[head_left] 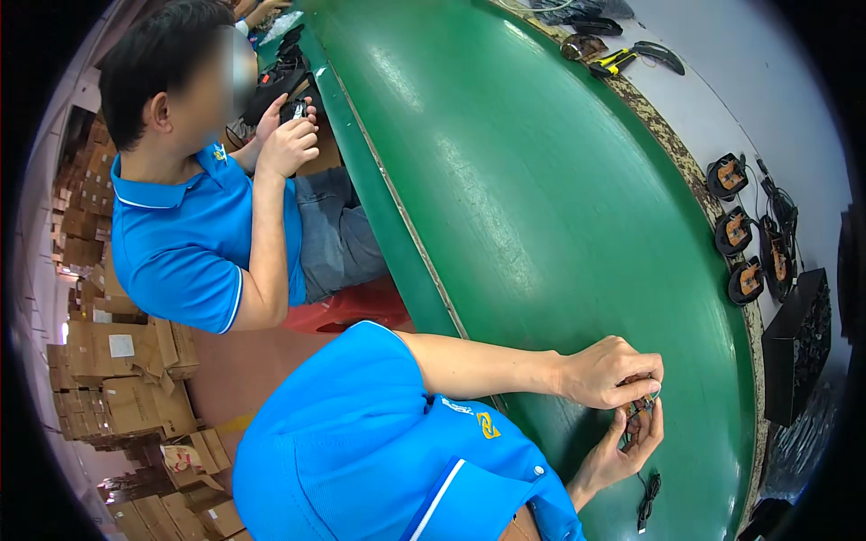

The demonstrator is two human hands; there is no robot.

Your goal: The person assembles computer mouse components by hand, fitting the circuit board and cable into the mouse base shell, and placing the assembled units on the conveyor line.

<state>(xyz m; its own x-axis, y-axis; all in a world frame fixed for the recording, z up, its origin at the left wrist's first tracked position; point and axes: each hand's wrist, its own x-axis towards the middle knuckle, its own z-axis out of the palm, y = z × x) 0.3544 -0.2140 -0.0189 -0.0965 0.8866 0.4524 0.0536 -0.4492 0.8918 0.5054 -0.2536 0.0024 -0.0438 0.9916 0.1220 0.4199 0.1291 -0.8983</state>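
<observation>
Both of my hands meet over the green surface at the lower right. My left hand [606, 371] has its fingers bent and pinched at the top of a small brown circuit board [639, 406] with little parts on it. From below, my right hand [622, 460] grips the same board between thumb and fingers. Fingers cover much of the board, so its full outline is hidden. A black cable [648, 500] with a plug lies just beside my right hand; whether it joins the board I cannot make out.
The long green belt [505, 198] runs away from me. Along its right ledge sit several open black housings [733, 232] with brown boards, a black box [796, 347] and yellow-black pliers [615, 62]. A seated co-worker [194, 225] handles a small black part at the left. Stacked cartons [126, 361] stand behind.
</observation>
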